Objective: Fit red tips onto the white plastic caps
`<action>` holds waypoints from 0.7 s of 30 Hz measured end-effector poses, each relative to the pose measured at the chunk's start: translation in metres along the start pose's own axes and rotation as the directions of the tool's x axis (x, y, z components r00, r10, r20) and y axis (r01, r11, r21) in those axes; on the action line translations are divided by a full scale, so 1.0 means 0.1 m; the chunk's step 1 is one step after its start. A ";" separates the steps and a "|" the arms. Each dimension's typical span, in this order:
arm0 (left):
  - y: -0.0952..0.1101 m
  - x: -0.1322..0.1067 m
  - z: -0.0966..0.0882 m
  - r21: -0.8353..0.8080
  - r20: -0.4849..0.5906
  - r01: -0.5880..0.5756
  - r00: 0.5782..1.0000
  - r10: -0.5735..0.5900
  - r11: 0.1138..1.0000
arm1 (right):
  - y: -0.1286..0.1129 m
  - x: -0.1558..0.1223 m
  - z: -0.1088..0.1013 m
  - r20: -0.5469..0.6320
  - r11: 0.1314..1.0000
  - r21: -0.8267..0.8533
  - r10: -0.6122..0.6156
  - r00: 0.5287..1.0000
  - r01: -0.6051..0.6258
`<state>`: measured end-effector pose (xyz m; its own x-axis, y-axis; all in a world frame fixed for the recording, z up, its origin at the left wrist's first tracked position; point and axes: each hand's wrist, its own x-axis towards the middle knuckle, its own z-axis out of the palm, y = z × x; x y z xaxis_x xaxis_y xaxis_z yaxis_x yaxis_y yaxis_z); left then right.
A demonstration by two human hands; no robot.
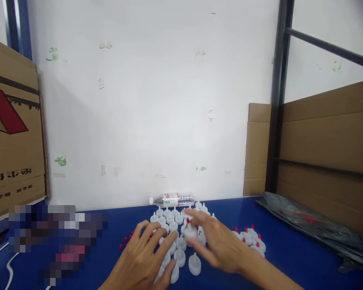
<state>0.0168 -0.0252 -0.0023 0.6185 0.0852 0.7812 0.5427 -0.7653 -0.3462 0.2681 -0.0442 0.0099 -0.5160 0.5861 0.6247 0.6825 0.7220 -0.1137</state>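
My right hand (219, 243) pinches a white nozzle cap with a red tip (190, 230) between thumb and fingers, just over a cluster of similar caps; hand and cap are slightly blurred. Fingers apart and bent, my left hand (145, 257) rests over the left side of that cluster and holds nothing that I can see. The white nozzle caps (195, 265) stand on the blue table, their spouts up. Small red tips (121, 247) lie left of the cluster, partly hidden behind my left hand. Right of my right wrist sits a group of white caps with red tips (258, 243).
A clear plastic bottle (171, 200) lies on its side against the wall. At the right edge is a dark plastic bag (317, 229). Cardboard boxes flank the blue table (230, 278), and white cables (9, 268) run along its left side.
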 end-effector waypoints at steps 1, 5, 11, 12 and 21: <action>0.02 0.01 0.01 0.010 0.012 -0.020 1.000 0.020 1.000 | -0.05 -0.01 0.07 0.039 0.998 -0.010 -0.061 0.997 0.061; 0.08 -0.03 0.09 0.064 0.017 -0.117 0.993 0.116 0.991 | -0.10 -0.05 0.33 0.072 0.967 -0.054 -0.246 0.967 0.250; 0.10 -0.11 0.23 0.139 -0.058 -0.129 0.989 0.138 0.982 | -0.11 0.00 0.36 -0.063 0.921 -0.113 -0.380 0.923 0.372; 0.10 -0.11 0.23 0.139 -0.045 -0.106 0.993 0.113 0.985 | -0.12 0.01 0.34 -0.083 0.923 -0.117 -0.377 0.923 0.366; -0.02 0.02 0.07 -0.285 0.000 0.049 0.999 -0.051 0.957 | -0.06 0.08 0.18 -0.101 0.928 -0.077 -0.372 0.923 0.366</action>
<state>0.0209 -0.0194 -0.0039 0.5897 0.1245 0.7979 0.3880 -0.9102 -0.1447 0.2500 -0.0373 0.0014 -0.6776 0.2349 0.6969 0.4843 0.8557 0.1824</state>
